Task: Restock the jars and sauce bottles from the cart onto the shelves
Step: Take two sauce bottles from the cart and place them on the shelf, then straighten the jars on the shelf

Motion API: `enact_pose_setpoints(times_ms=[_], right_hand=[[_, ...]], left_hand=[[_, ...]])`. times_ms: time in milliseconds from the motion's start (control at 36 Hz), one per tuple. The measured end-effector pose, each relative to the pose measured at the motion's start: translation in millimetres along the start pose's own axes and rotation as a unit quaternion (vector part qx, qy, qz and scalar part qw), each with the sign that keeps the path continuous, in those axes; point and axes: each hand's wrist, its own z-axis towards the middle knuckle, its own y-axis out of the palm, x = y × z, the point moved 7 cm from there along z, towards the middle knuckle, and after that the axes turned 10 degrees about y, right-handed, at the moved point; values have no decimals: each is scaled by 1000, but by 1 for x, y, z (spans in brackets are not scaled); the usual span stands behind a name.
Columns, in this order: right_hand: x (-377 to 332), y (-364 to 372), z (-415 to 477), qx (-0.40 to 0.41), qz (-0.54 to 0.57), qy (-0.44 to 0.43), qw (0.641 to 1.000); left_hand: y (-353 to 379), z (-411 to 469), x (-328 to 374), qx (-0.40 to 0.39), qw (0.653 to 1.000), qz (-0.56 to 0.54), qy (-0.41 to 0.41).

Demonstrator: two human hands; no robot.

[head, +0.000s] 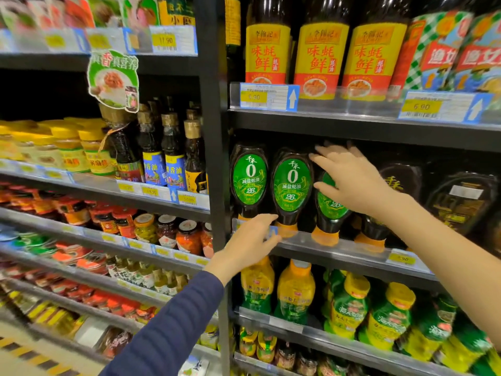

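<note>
Dark squeeze bottles with green oval labels and orange caps stand cap-down in a row on the middle shelf point(339, 246). My right hand point(349, 180) grips the third green-label bottle point(329, 213) from above, fingers over its top and thumb across the label. Left of it stand two more green-label bottles point(291, 185), point(249, 177). My left hand point(249, 242) is spread flat, its fingertips touching the shelf's front rail below those two bottles. The cart is out of view.
Tall yellow-label sauce bottles point(320, 58) fill the shelf above. Yellow-and-green squeeze bottles point(349, 302) stand on the shelf below. A black upright post point(214, 131) divides this bay from the left bay with jars point(187, 234) and dark oil bottles point(173, 158).
</note>
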Motion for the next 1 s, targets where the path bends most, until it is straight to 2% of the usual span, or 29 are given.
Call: enact_pose_setpoints(times_ms=[83,194,389,694,1000], right_hand=[[-11,0,-18,39,22,-21,999],[-33,0,-46,39,94,0,995],[-113,22,-76,-146,59,49,986],[-265,37,-76,-272,104,25,956],[-388,25,11,-251,120,-54,959]], left_hand=[[-8,-16,1,-35,999,4,28],[-27,-46,-6,-63,996,28,54],[-80,-126,-58,-110,990,80,21],[-177,-269,-159,-142,978,140,-59],[-263,-308,-259,-104,968,173,-147]])
